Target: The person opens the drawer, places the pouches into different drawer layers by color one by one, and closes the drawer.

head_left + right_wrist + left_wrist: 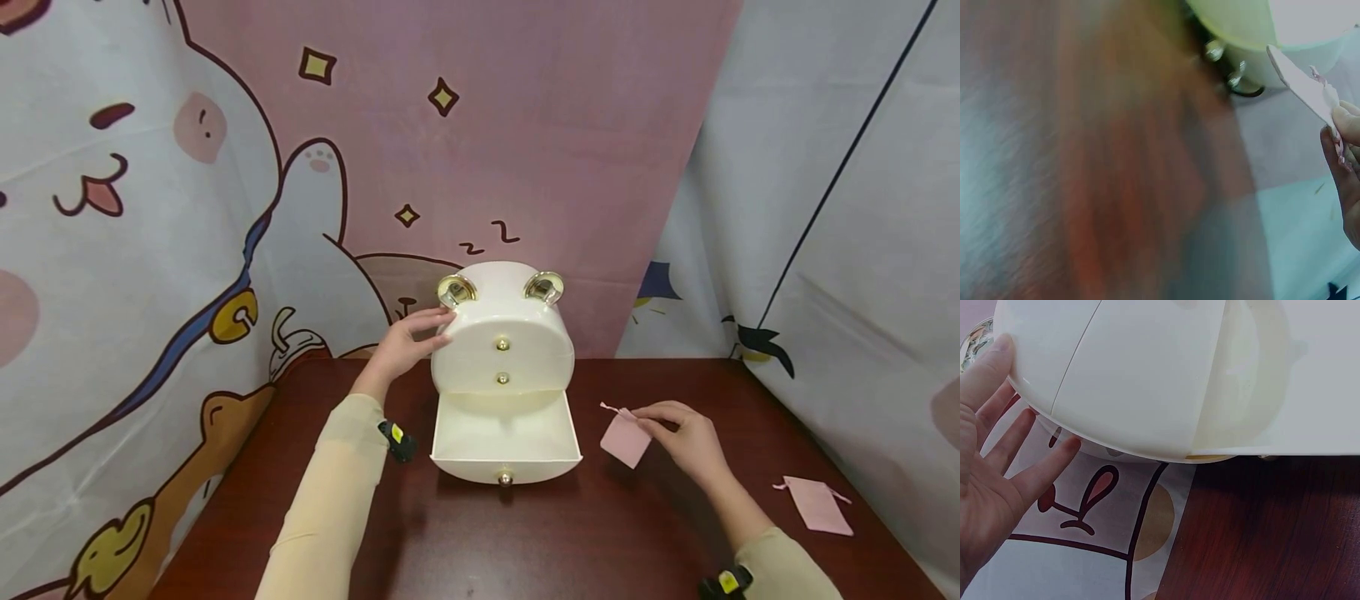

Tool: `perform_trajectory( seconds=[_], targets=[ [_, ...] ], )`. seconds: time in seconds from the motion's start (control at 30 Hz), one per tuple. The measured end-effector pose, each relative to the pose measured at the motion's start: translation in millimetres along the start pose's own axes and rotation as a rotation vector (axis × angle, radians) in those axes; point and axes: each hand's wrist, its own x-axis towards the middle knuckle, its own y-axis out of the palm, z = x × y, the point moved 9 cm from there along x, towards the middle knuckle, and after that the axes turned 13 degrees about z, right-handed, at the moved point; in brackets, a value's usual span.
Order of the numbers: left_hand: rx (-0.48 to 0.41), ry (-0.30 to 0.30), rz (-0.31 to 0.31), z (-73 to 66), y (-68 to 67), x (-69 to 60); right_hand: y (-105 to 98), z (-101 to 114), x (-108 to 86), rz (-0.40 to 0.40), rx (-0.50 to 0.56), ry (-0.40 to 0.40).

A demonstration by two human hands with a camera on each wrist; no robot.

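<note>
A white storage box (502, 354) with gold round ears and gold knobs stands at the centre of the table. Its bottom drawer (507, 425) is pulled out, and no contents show in it. My left hand (408, 343) rests against the box's upper left side; in the left wrist view its fingers (1047, 469) are spread and fairly straight, with the thumb on the white shell. To the right of the drawer, my right hand (686, 437) pinches a small pink drawstring pouch (626, 439) near its gathered top, above the table. The pouch (1300, 84) appears edge-on in the right wrist view.
A second pink drawstring pouch (819, 505) lies flat near the table's right edge. The dark red-brown table (570, 542) ends at the back against a printed cartoon cloth (540, 150), which also hangs along both sides.
</note>
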Motion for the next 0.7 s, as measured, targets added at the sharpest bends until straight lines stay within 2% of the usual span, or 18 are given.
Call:
perform_trajectory(
  seconds=[0.33, 0.5, 0.7],
  targets=[
    [0.019, -0.014, -0.009, 0.4, -0.2, -0.7, -12, 40, 27.5, -0.051, 0.084, -0.081],
    [0.029, -0.019, -0.013, 0.7, -0.9, -0.7, -8, 58, 39.1, -0.038, 0.131, -0.098],
    [0.035, -0.017, -0.012, -0.4, -0.6, -0.8, 6, 76, 50.7, 0.002, 0.172, -0.124]
  ],
)
